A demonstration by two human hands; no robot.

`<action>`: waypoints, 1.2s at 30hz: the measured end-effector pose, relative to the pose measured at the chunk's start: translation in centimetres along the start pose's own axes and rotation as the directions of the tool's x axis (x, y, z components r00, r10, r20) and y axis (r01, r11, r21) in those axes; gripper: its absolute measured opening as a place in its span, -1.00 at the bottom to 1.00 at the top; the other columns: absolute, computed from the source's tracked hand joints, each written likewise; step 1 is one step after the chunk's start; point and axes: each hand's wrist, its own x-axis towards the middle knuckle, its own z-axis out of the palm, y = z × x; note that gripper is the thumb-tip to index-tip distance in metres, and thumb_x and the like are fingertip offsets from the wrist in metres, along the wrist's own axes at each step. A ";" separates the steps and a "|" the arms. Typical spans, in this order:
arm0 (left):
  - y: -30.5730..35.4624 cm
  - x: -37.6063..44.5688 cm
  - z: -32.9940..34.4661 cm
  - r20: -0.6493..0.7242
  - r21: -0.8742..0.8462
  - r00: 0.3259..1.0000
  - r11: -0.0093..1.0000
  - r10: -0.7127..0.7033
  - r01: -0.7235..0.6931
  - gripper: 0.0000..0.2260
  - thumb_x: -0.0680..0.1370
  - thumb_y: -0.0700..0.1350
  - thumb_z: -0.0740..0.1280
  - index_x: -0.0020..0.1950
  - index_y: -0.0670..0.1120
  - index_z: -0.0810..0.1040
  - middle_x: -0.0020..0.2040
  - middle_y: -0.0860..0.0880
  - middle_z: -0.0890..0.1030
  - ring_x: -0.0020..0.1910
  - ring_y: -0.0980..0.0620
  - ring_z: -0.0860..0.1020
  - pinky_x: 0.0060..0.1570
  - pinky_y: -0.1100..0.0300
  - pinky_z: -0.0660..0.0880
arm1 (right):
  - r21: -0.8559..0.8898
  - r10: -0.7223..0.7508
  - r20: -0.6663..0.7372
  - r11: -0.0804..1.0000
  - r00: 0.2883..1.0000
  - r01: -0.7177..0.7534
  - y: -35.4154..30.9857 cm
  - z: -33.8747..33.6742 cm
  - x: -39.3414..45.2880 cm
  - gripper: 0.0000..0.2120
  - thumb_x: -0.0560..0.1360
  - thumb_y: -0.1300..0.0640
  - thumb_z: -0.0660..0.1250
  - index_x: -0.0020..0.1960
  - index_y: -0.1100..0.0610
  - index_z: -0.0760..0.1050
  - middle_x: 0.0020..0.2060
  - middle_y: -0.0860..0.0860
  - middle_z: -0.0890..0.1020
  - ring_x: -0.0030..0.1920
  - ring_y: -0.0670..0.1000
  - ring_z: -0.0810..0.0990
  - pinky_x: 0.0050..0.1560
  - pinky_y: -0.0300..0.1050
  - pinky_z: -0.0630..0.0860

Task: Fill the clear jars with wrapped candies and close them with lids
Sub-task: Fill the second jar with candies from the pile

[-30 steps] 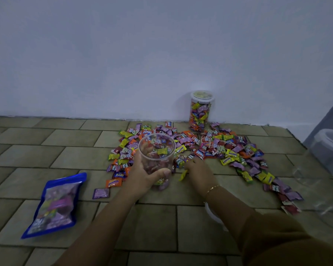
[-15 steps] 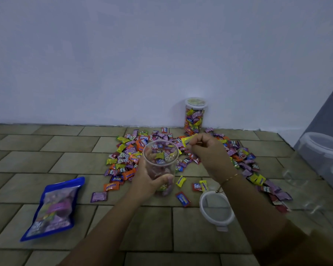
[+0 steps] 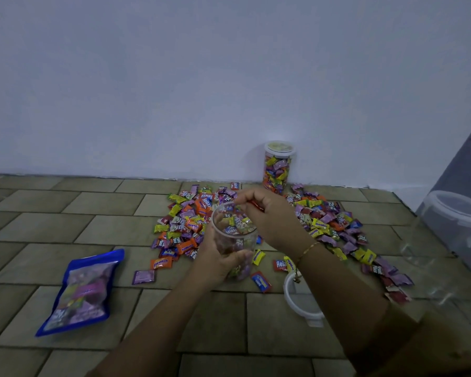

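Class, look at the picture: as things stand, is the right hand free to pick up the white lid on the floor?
Probably not at once. The right hand pinches a red candy over the open jar, and its forearm lies over the lid. Nothing else covers the lid, so after dropping the candy it likely could.

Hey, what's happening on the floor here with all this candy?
A person is filling a clear jar with wrapped candies. The left hand grips the jar, which is partly full, while the right hand holds a red candy over its open mouth. A big pile of loose candies is spread on the tiled floor behind. One filled, lidded jar stands by the wall, and a white lid lies near the right wrist.
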 end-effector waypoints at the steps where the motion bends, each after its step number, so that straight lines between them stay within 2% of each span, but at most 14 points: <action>1: 0.1 0.0 0.0 0.000 -0.003 1.000 1.000 -0.003 0.003 -0.11 0.24 -0.08 0.56 0.45 -0.06 0.16 0.31 0.00 0.45 0.27 0.07 0.48 0.24 0.18 0.47 | -0.005 0.001 0.000 1.000 1.000 -0.001 -0.1 0.1 0.0 -0.80 0.55 0.30 0.24 -0.10 0.03 0.52 -0.06 -0.08 0.58 -0.05 -0.13 0.55 -0.06 -0.45 0.44; 5: 0.2 -0.1 0.2 -0.005 -0.013 1.000 1.000 0.008 -0.008 -0.23 0.33 -0.23 0.53 0.40 -0.02 0.18 0.20 0.13 0.46 0.16 0.23 0.50 0.04 0.44 0.47 | 0.017 0.041 0.015 0.999 0.999 -0.041 -0.1 0.4 0.2 -0.83 0.55 0.28 0.25 -0.01 0.05 0.54 -0.08 -0.13 0.58 -0.05 -0.16 0.55 -0.01 -0.43 0.46; 8: 0.3 0.0 0.3 -0.014 -0.002 1.000 1.000 0.014 -0.014 -0.29 0.34 -0.27 0.51 0.34 0.00 0.20 0.14 0.16 0.48 0.12 0.25 0.51 -0.02 0.48 0.45 | -0.022 0.087 0.034 0.996 0.996 -0.086 0.0 0.7 0.2 -0.81 0.55 0.24 0.26 0.13 0.11 0.55 0.06 0.01 0.60 0.09 -0.04 0.56 0.14 -0.15 0.51; 11: 0.3 -0.1 0.3 -0.013 -0.018 1.000 1.000 0.016 -0.016 -0.29 0.35 -0.28 0.50 0.35 -0.02 0.19 0.13 0.16 0.48 0.05 0.37 0.51 -0.04 0.52 0.44 | -0.029 0.073 0.016 0.997 0.997 -0.073 0.1 0.8 0.0 -0.81 0.55 0.22 0.26 0.13 0.09 0.55 0.07 0.02 0.60 0.09 -0.03 0.56 0.15 -0.13 0.49; 14: 0.3 -0.1 0.3 -0.007 -0.035 1.000 0.999 0.020 -0.021 -0.23 0.33 -0.26 0.52 0.40 -0.03 0.17 0.18 0.15 0.46 0.10 0.34 0.48 0.02 0.49 0.45 | 0.046 0.077 -0.207 0.997 0.975 -0.069 0.6 0.5 -0.4 -0.83 0.58 0.22 0.21 0.10 0.05 0.52 -0.02 -0.03 0.58 -0.06 -0.19 0.52 -0.03 -0.37 0.44; 16: 0.4 -0.1 0.2 -0.002 -0.045 1.000 0.999 0.019 -0.019 -0.16 0.29 -0.19 0.54 0.43 -0.03 0.14 0.22 0.15 0.44 0.14 0.31 0.47 0.10 0.43 0.46 | -0.024 0.114 -0.350 0.991 0.930 -0.131 2.1 0.0 -0.8 -0.78 0.60 0.24 0.15 0.14 0.10 0.52 0.01 0.01 0.58 -0.07 -0.16 0.51 -0.04 -0.29 0.43; 17: 0.5 -0.1 0.2 0.002 -0.044 1.000 0.999 0.021 -0.021 -0.14 0.25 -0.13 0.55 0.43 -0.01 0.14 0.23 0.16 0.43 0.15 0.32 0.47 0.13 0.41 0.46 | -0.100 0.153 -0.355 0.975 0.922 -0.200 3.0 -0.5 -0.9 -0.75 0.60 0.25 0.13 0.19 0.14 0.51 0.08 0.05 0.57 0.01 -0.07 0.52 0.02 -0.21 0.43; 19: 0.3 -0.1 0.1 0.001 -0.039 1.000 0.999 0.019 -0.019 -0.09 0.20 -0.01 0.59 0.43 -0.02 0.16 0.25 0.15 0.44 0.19 0.27 0.47 0.15 0.38 0.46 | -0.380 0.277 -0.190 0.864 0.942 -0.330 5.1 -1.3 -1.2 -0.69 0.59 0.24 0.13 0.31 0.18 0.43 0.25 0.13 0.50 0.22 0.07 0.47 0.17 -0.12 0.39; 21: 0.1 -0.1 0.1 -0.004 -0.042 1.000 0.999 0.018 -0.018 -0.03 0.18 0.05 0.61 0.46 -0.05 0.15 0.31 0.06 0.43 0.27 0.16 0.46 0.19 0.32 0.47 | -0.659 0.471 0.071 0.684 0.879 -0.313 6.5 -1.7 -1.7 -0.56 0.56 0.13 0.21 0.42 0.19 0.28 0.36 0.17 0.39 0.33 0.13 0.38 0.25 -0.07 0.35; 24: -0.2 -0.1 0.1 -0.003 -0.040 1.000 0.999 0.026 -0.026 -0.03 0.20 0.04 0.61 0.46 -0.01 0.14 0.34 0.05 0.42 0.31 0.11 0.45 0.26 0.21 0.45 | -0.755 0.685 0.242 0.578 0.687 -0.311 7.4 -1.1 -2.4 -0.13 0.41 -0.08 0.42 0.51 0.18 0.03 0.45 0.16 0.24 0.41 0.14 0.28 0.33 -0.04 0.32; 26: -0.3 -0.1 0.2 -0.006 -0.041 1.000 0.999 0.024 -0.024 -0.07 0.20 0.04 0.61 0.43 0.04 0.16 0.31 0.12 0.42 0.31 0.12 0.44 0.27 0.19 0.44 | -0.782 0.714 0.237 0.542 0.659 -0.306 8.1 -0.5 -2.7 0.01 0.32 -0.10 0.51 0.51 0.20 -0.02 0.44 0.17 0.25 0.41 0.15 0.29 0.34 -0.01 0.35; 29: -0.2 -0.1 0.2 -0.009 -0.037 1.000 0.999 0.018 -0.018 -0.05 0.18 0.07 0.61 0.43 0.06 0.16 0.32 0.11 0.42 0.31 0.12 0.45 0.26 0.18 0.44 | -0.829 0.703 0.223 0.501 0.675 -0.248 8.7 0.2 -2.7 -0.01 0.31 -0.02 0.53 0.50 0.23 0.02 0.39 0.20 0.33 0.36 0.16 0.35 0.29 -0.01 0.39; 32: -0.2 0.0 0.1 -0.007 -0.040 1.000 0.999 0.022 -0.022 -0.10 0.23 -0.03 0.61 0.42 0.06 0.16 0.33 0.08 0.42 0.30 0.13 0.45 0.24 0.24 0.45 | -0.803 0.661 0.266 0.554 0.701 -0.217 8.8 0.7 -2.4 -0.13 0.36 0.12 0.50 0.48 0.23 0.05 0.34 0.21 0.37 0.32 0.17 0.39 0.21 -0.04 0.40; 36: -0.5 0.1 0.2 -0.008 -0.051 0.999 0.998 0.032 -0.033 -0.08 0.24 -0.06 0.62 0.45 0.01 0.15 0.35 0.03 0.41 0.32 0.07 0.45 0.27 0.15 0.46 | -0.733 0.535 0.326 0.664 0.780 -0.149 8.7 1.9 -3.2 -0.37 0.52 0.20 0.25 0.51 0.08 0.06 0.34 0.19 0.32 0.29 0.22 0.39 0.24 0.01 0.37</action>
